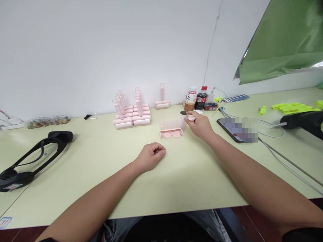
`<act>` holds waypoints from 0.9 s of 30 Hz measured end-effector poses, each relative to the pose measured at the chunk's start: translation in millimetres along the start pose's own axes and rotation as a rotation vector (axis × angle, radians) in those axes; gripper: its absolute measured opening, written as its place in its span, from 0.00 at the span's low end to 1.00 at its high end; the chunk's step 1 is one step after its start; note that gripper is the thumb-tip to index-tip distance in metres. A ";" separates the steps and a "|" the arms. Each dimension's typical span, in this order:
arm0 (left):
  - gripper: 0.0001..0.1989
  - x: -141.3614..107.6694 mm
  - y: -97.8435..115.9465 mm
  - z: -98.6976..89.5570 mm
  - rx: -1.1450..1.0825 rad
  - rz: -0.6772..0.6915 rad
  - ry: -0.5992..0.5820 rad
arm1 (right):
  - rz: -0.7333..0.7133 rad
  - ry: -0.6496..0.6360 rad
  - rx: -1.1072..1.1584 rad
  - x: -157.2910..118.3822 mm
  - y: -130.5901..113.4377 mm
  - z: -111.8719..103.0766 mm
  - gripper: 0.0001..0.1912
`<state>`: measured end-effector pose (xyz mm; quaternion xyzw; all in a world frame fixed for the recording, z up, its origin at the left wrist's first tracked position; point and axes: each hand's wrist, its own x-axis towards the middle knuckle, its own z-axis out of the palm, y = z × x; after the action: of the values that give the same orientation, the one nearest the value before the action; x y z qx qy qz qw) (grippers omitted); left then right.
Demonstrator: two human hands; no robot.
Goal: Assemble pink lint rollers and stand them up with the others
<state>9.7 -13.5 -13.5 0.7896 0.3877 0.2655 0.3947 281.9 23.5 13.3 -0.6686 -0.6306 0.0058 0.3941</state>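
Note:
My right hand (200,125) is closed, thumb and fingers pinching a small pink round piece (191,118). A dark oval disc (183,113) shows at its fingertips; whether it is gripped too is unclear. Just left of this hand stands an open pink case (171,125) with a clear, upright lid. Two round, spectacle-like pink frames (171,134) show at the case's front. My left hand (151,156) lies on the table nearer to me, its fingers curled in and nothing visible in them.
Several pink lint rollers (132,114) stand behind, with one more roller (162,101) apart. Bottles (191,99), a phone (234,130), white cables (280,158) and yellow-green pieces (292,108) are right. A black strapped frame (37,158) lies left on the table (161,191).

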 end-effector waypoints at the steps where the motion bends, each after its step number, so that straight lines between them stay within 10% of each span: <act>1: 0.12 -0.1 0.0 0.0 -0.001 0.000 0.000 | 0.003 0.000 0.009 -0.5 -0.1 0.4 0.19; 13: 0.12 -0.3 -1.3 -0.5 -0.006 -0.009 -0.008 | 0.172 0.066 0.090 4.4 2.5 -8.8 0.18; 27: 0.10 2.9 -7.2 -5.0 0.221 0.102 0.125 | 0.454 -0.561 0.058 4.4 27.5 -9.6 0.13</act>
<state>4.8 -6.2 -16.4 0.8288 0.3979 0.2897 0.2663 310.7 25.2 7.4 -0.7525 -0.5493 0.2942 0.2133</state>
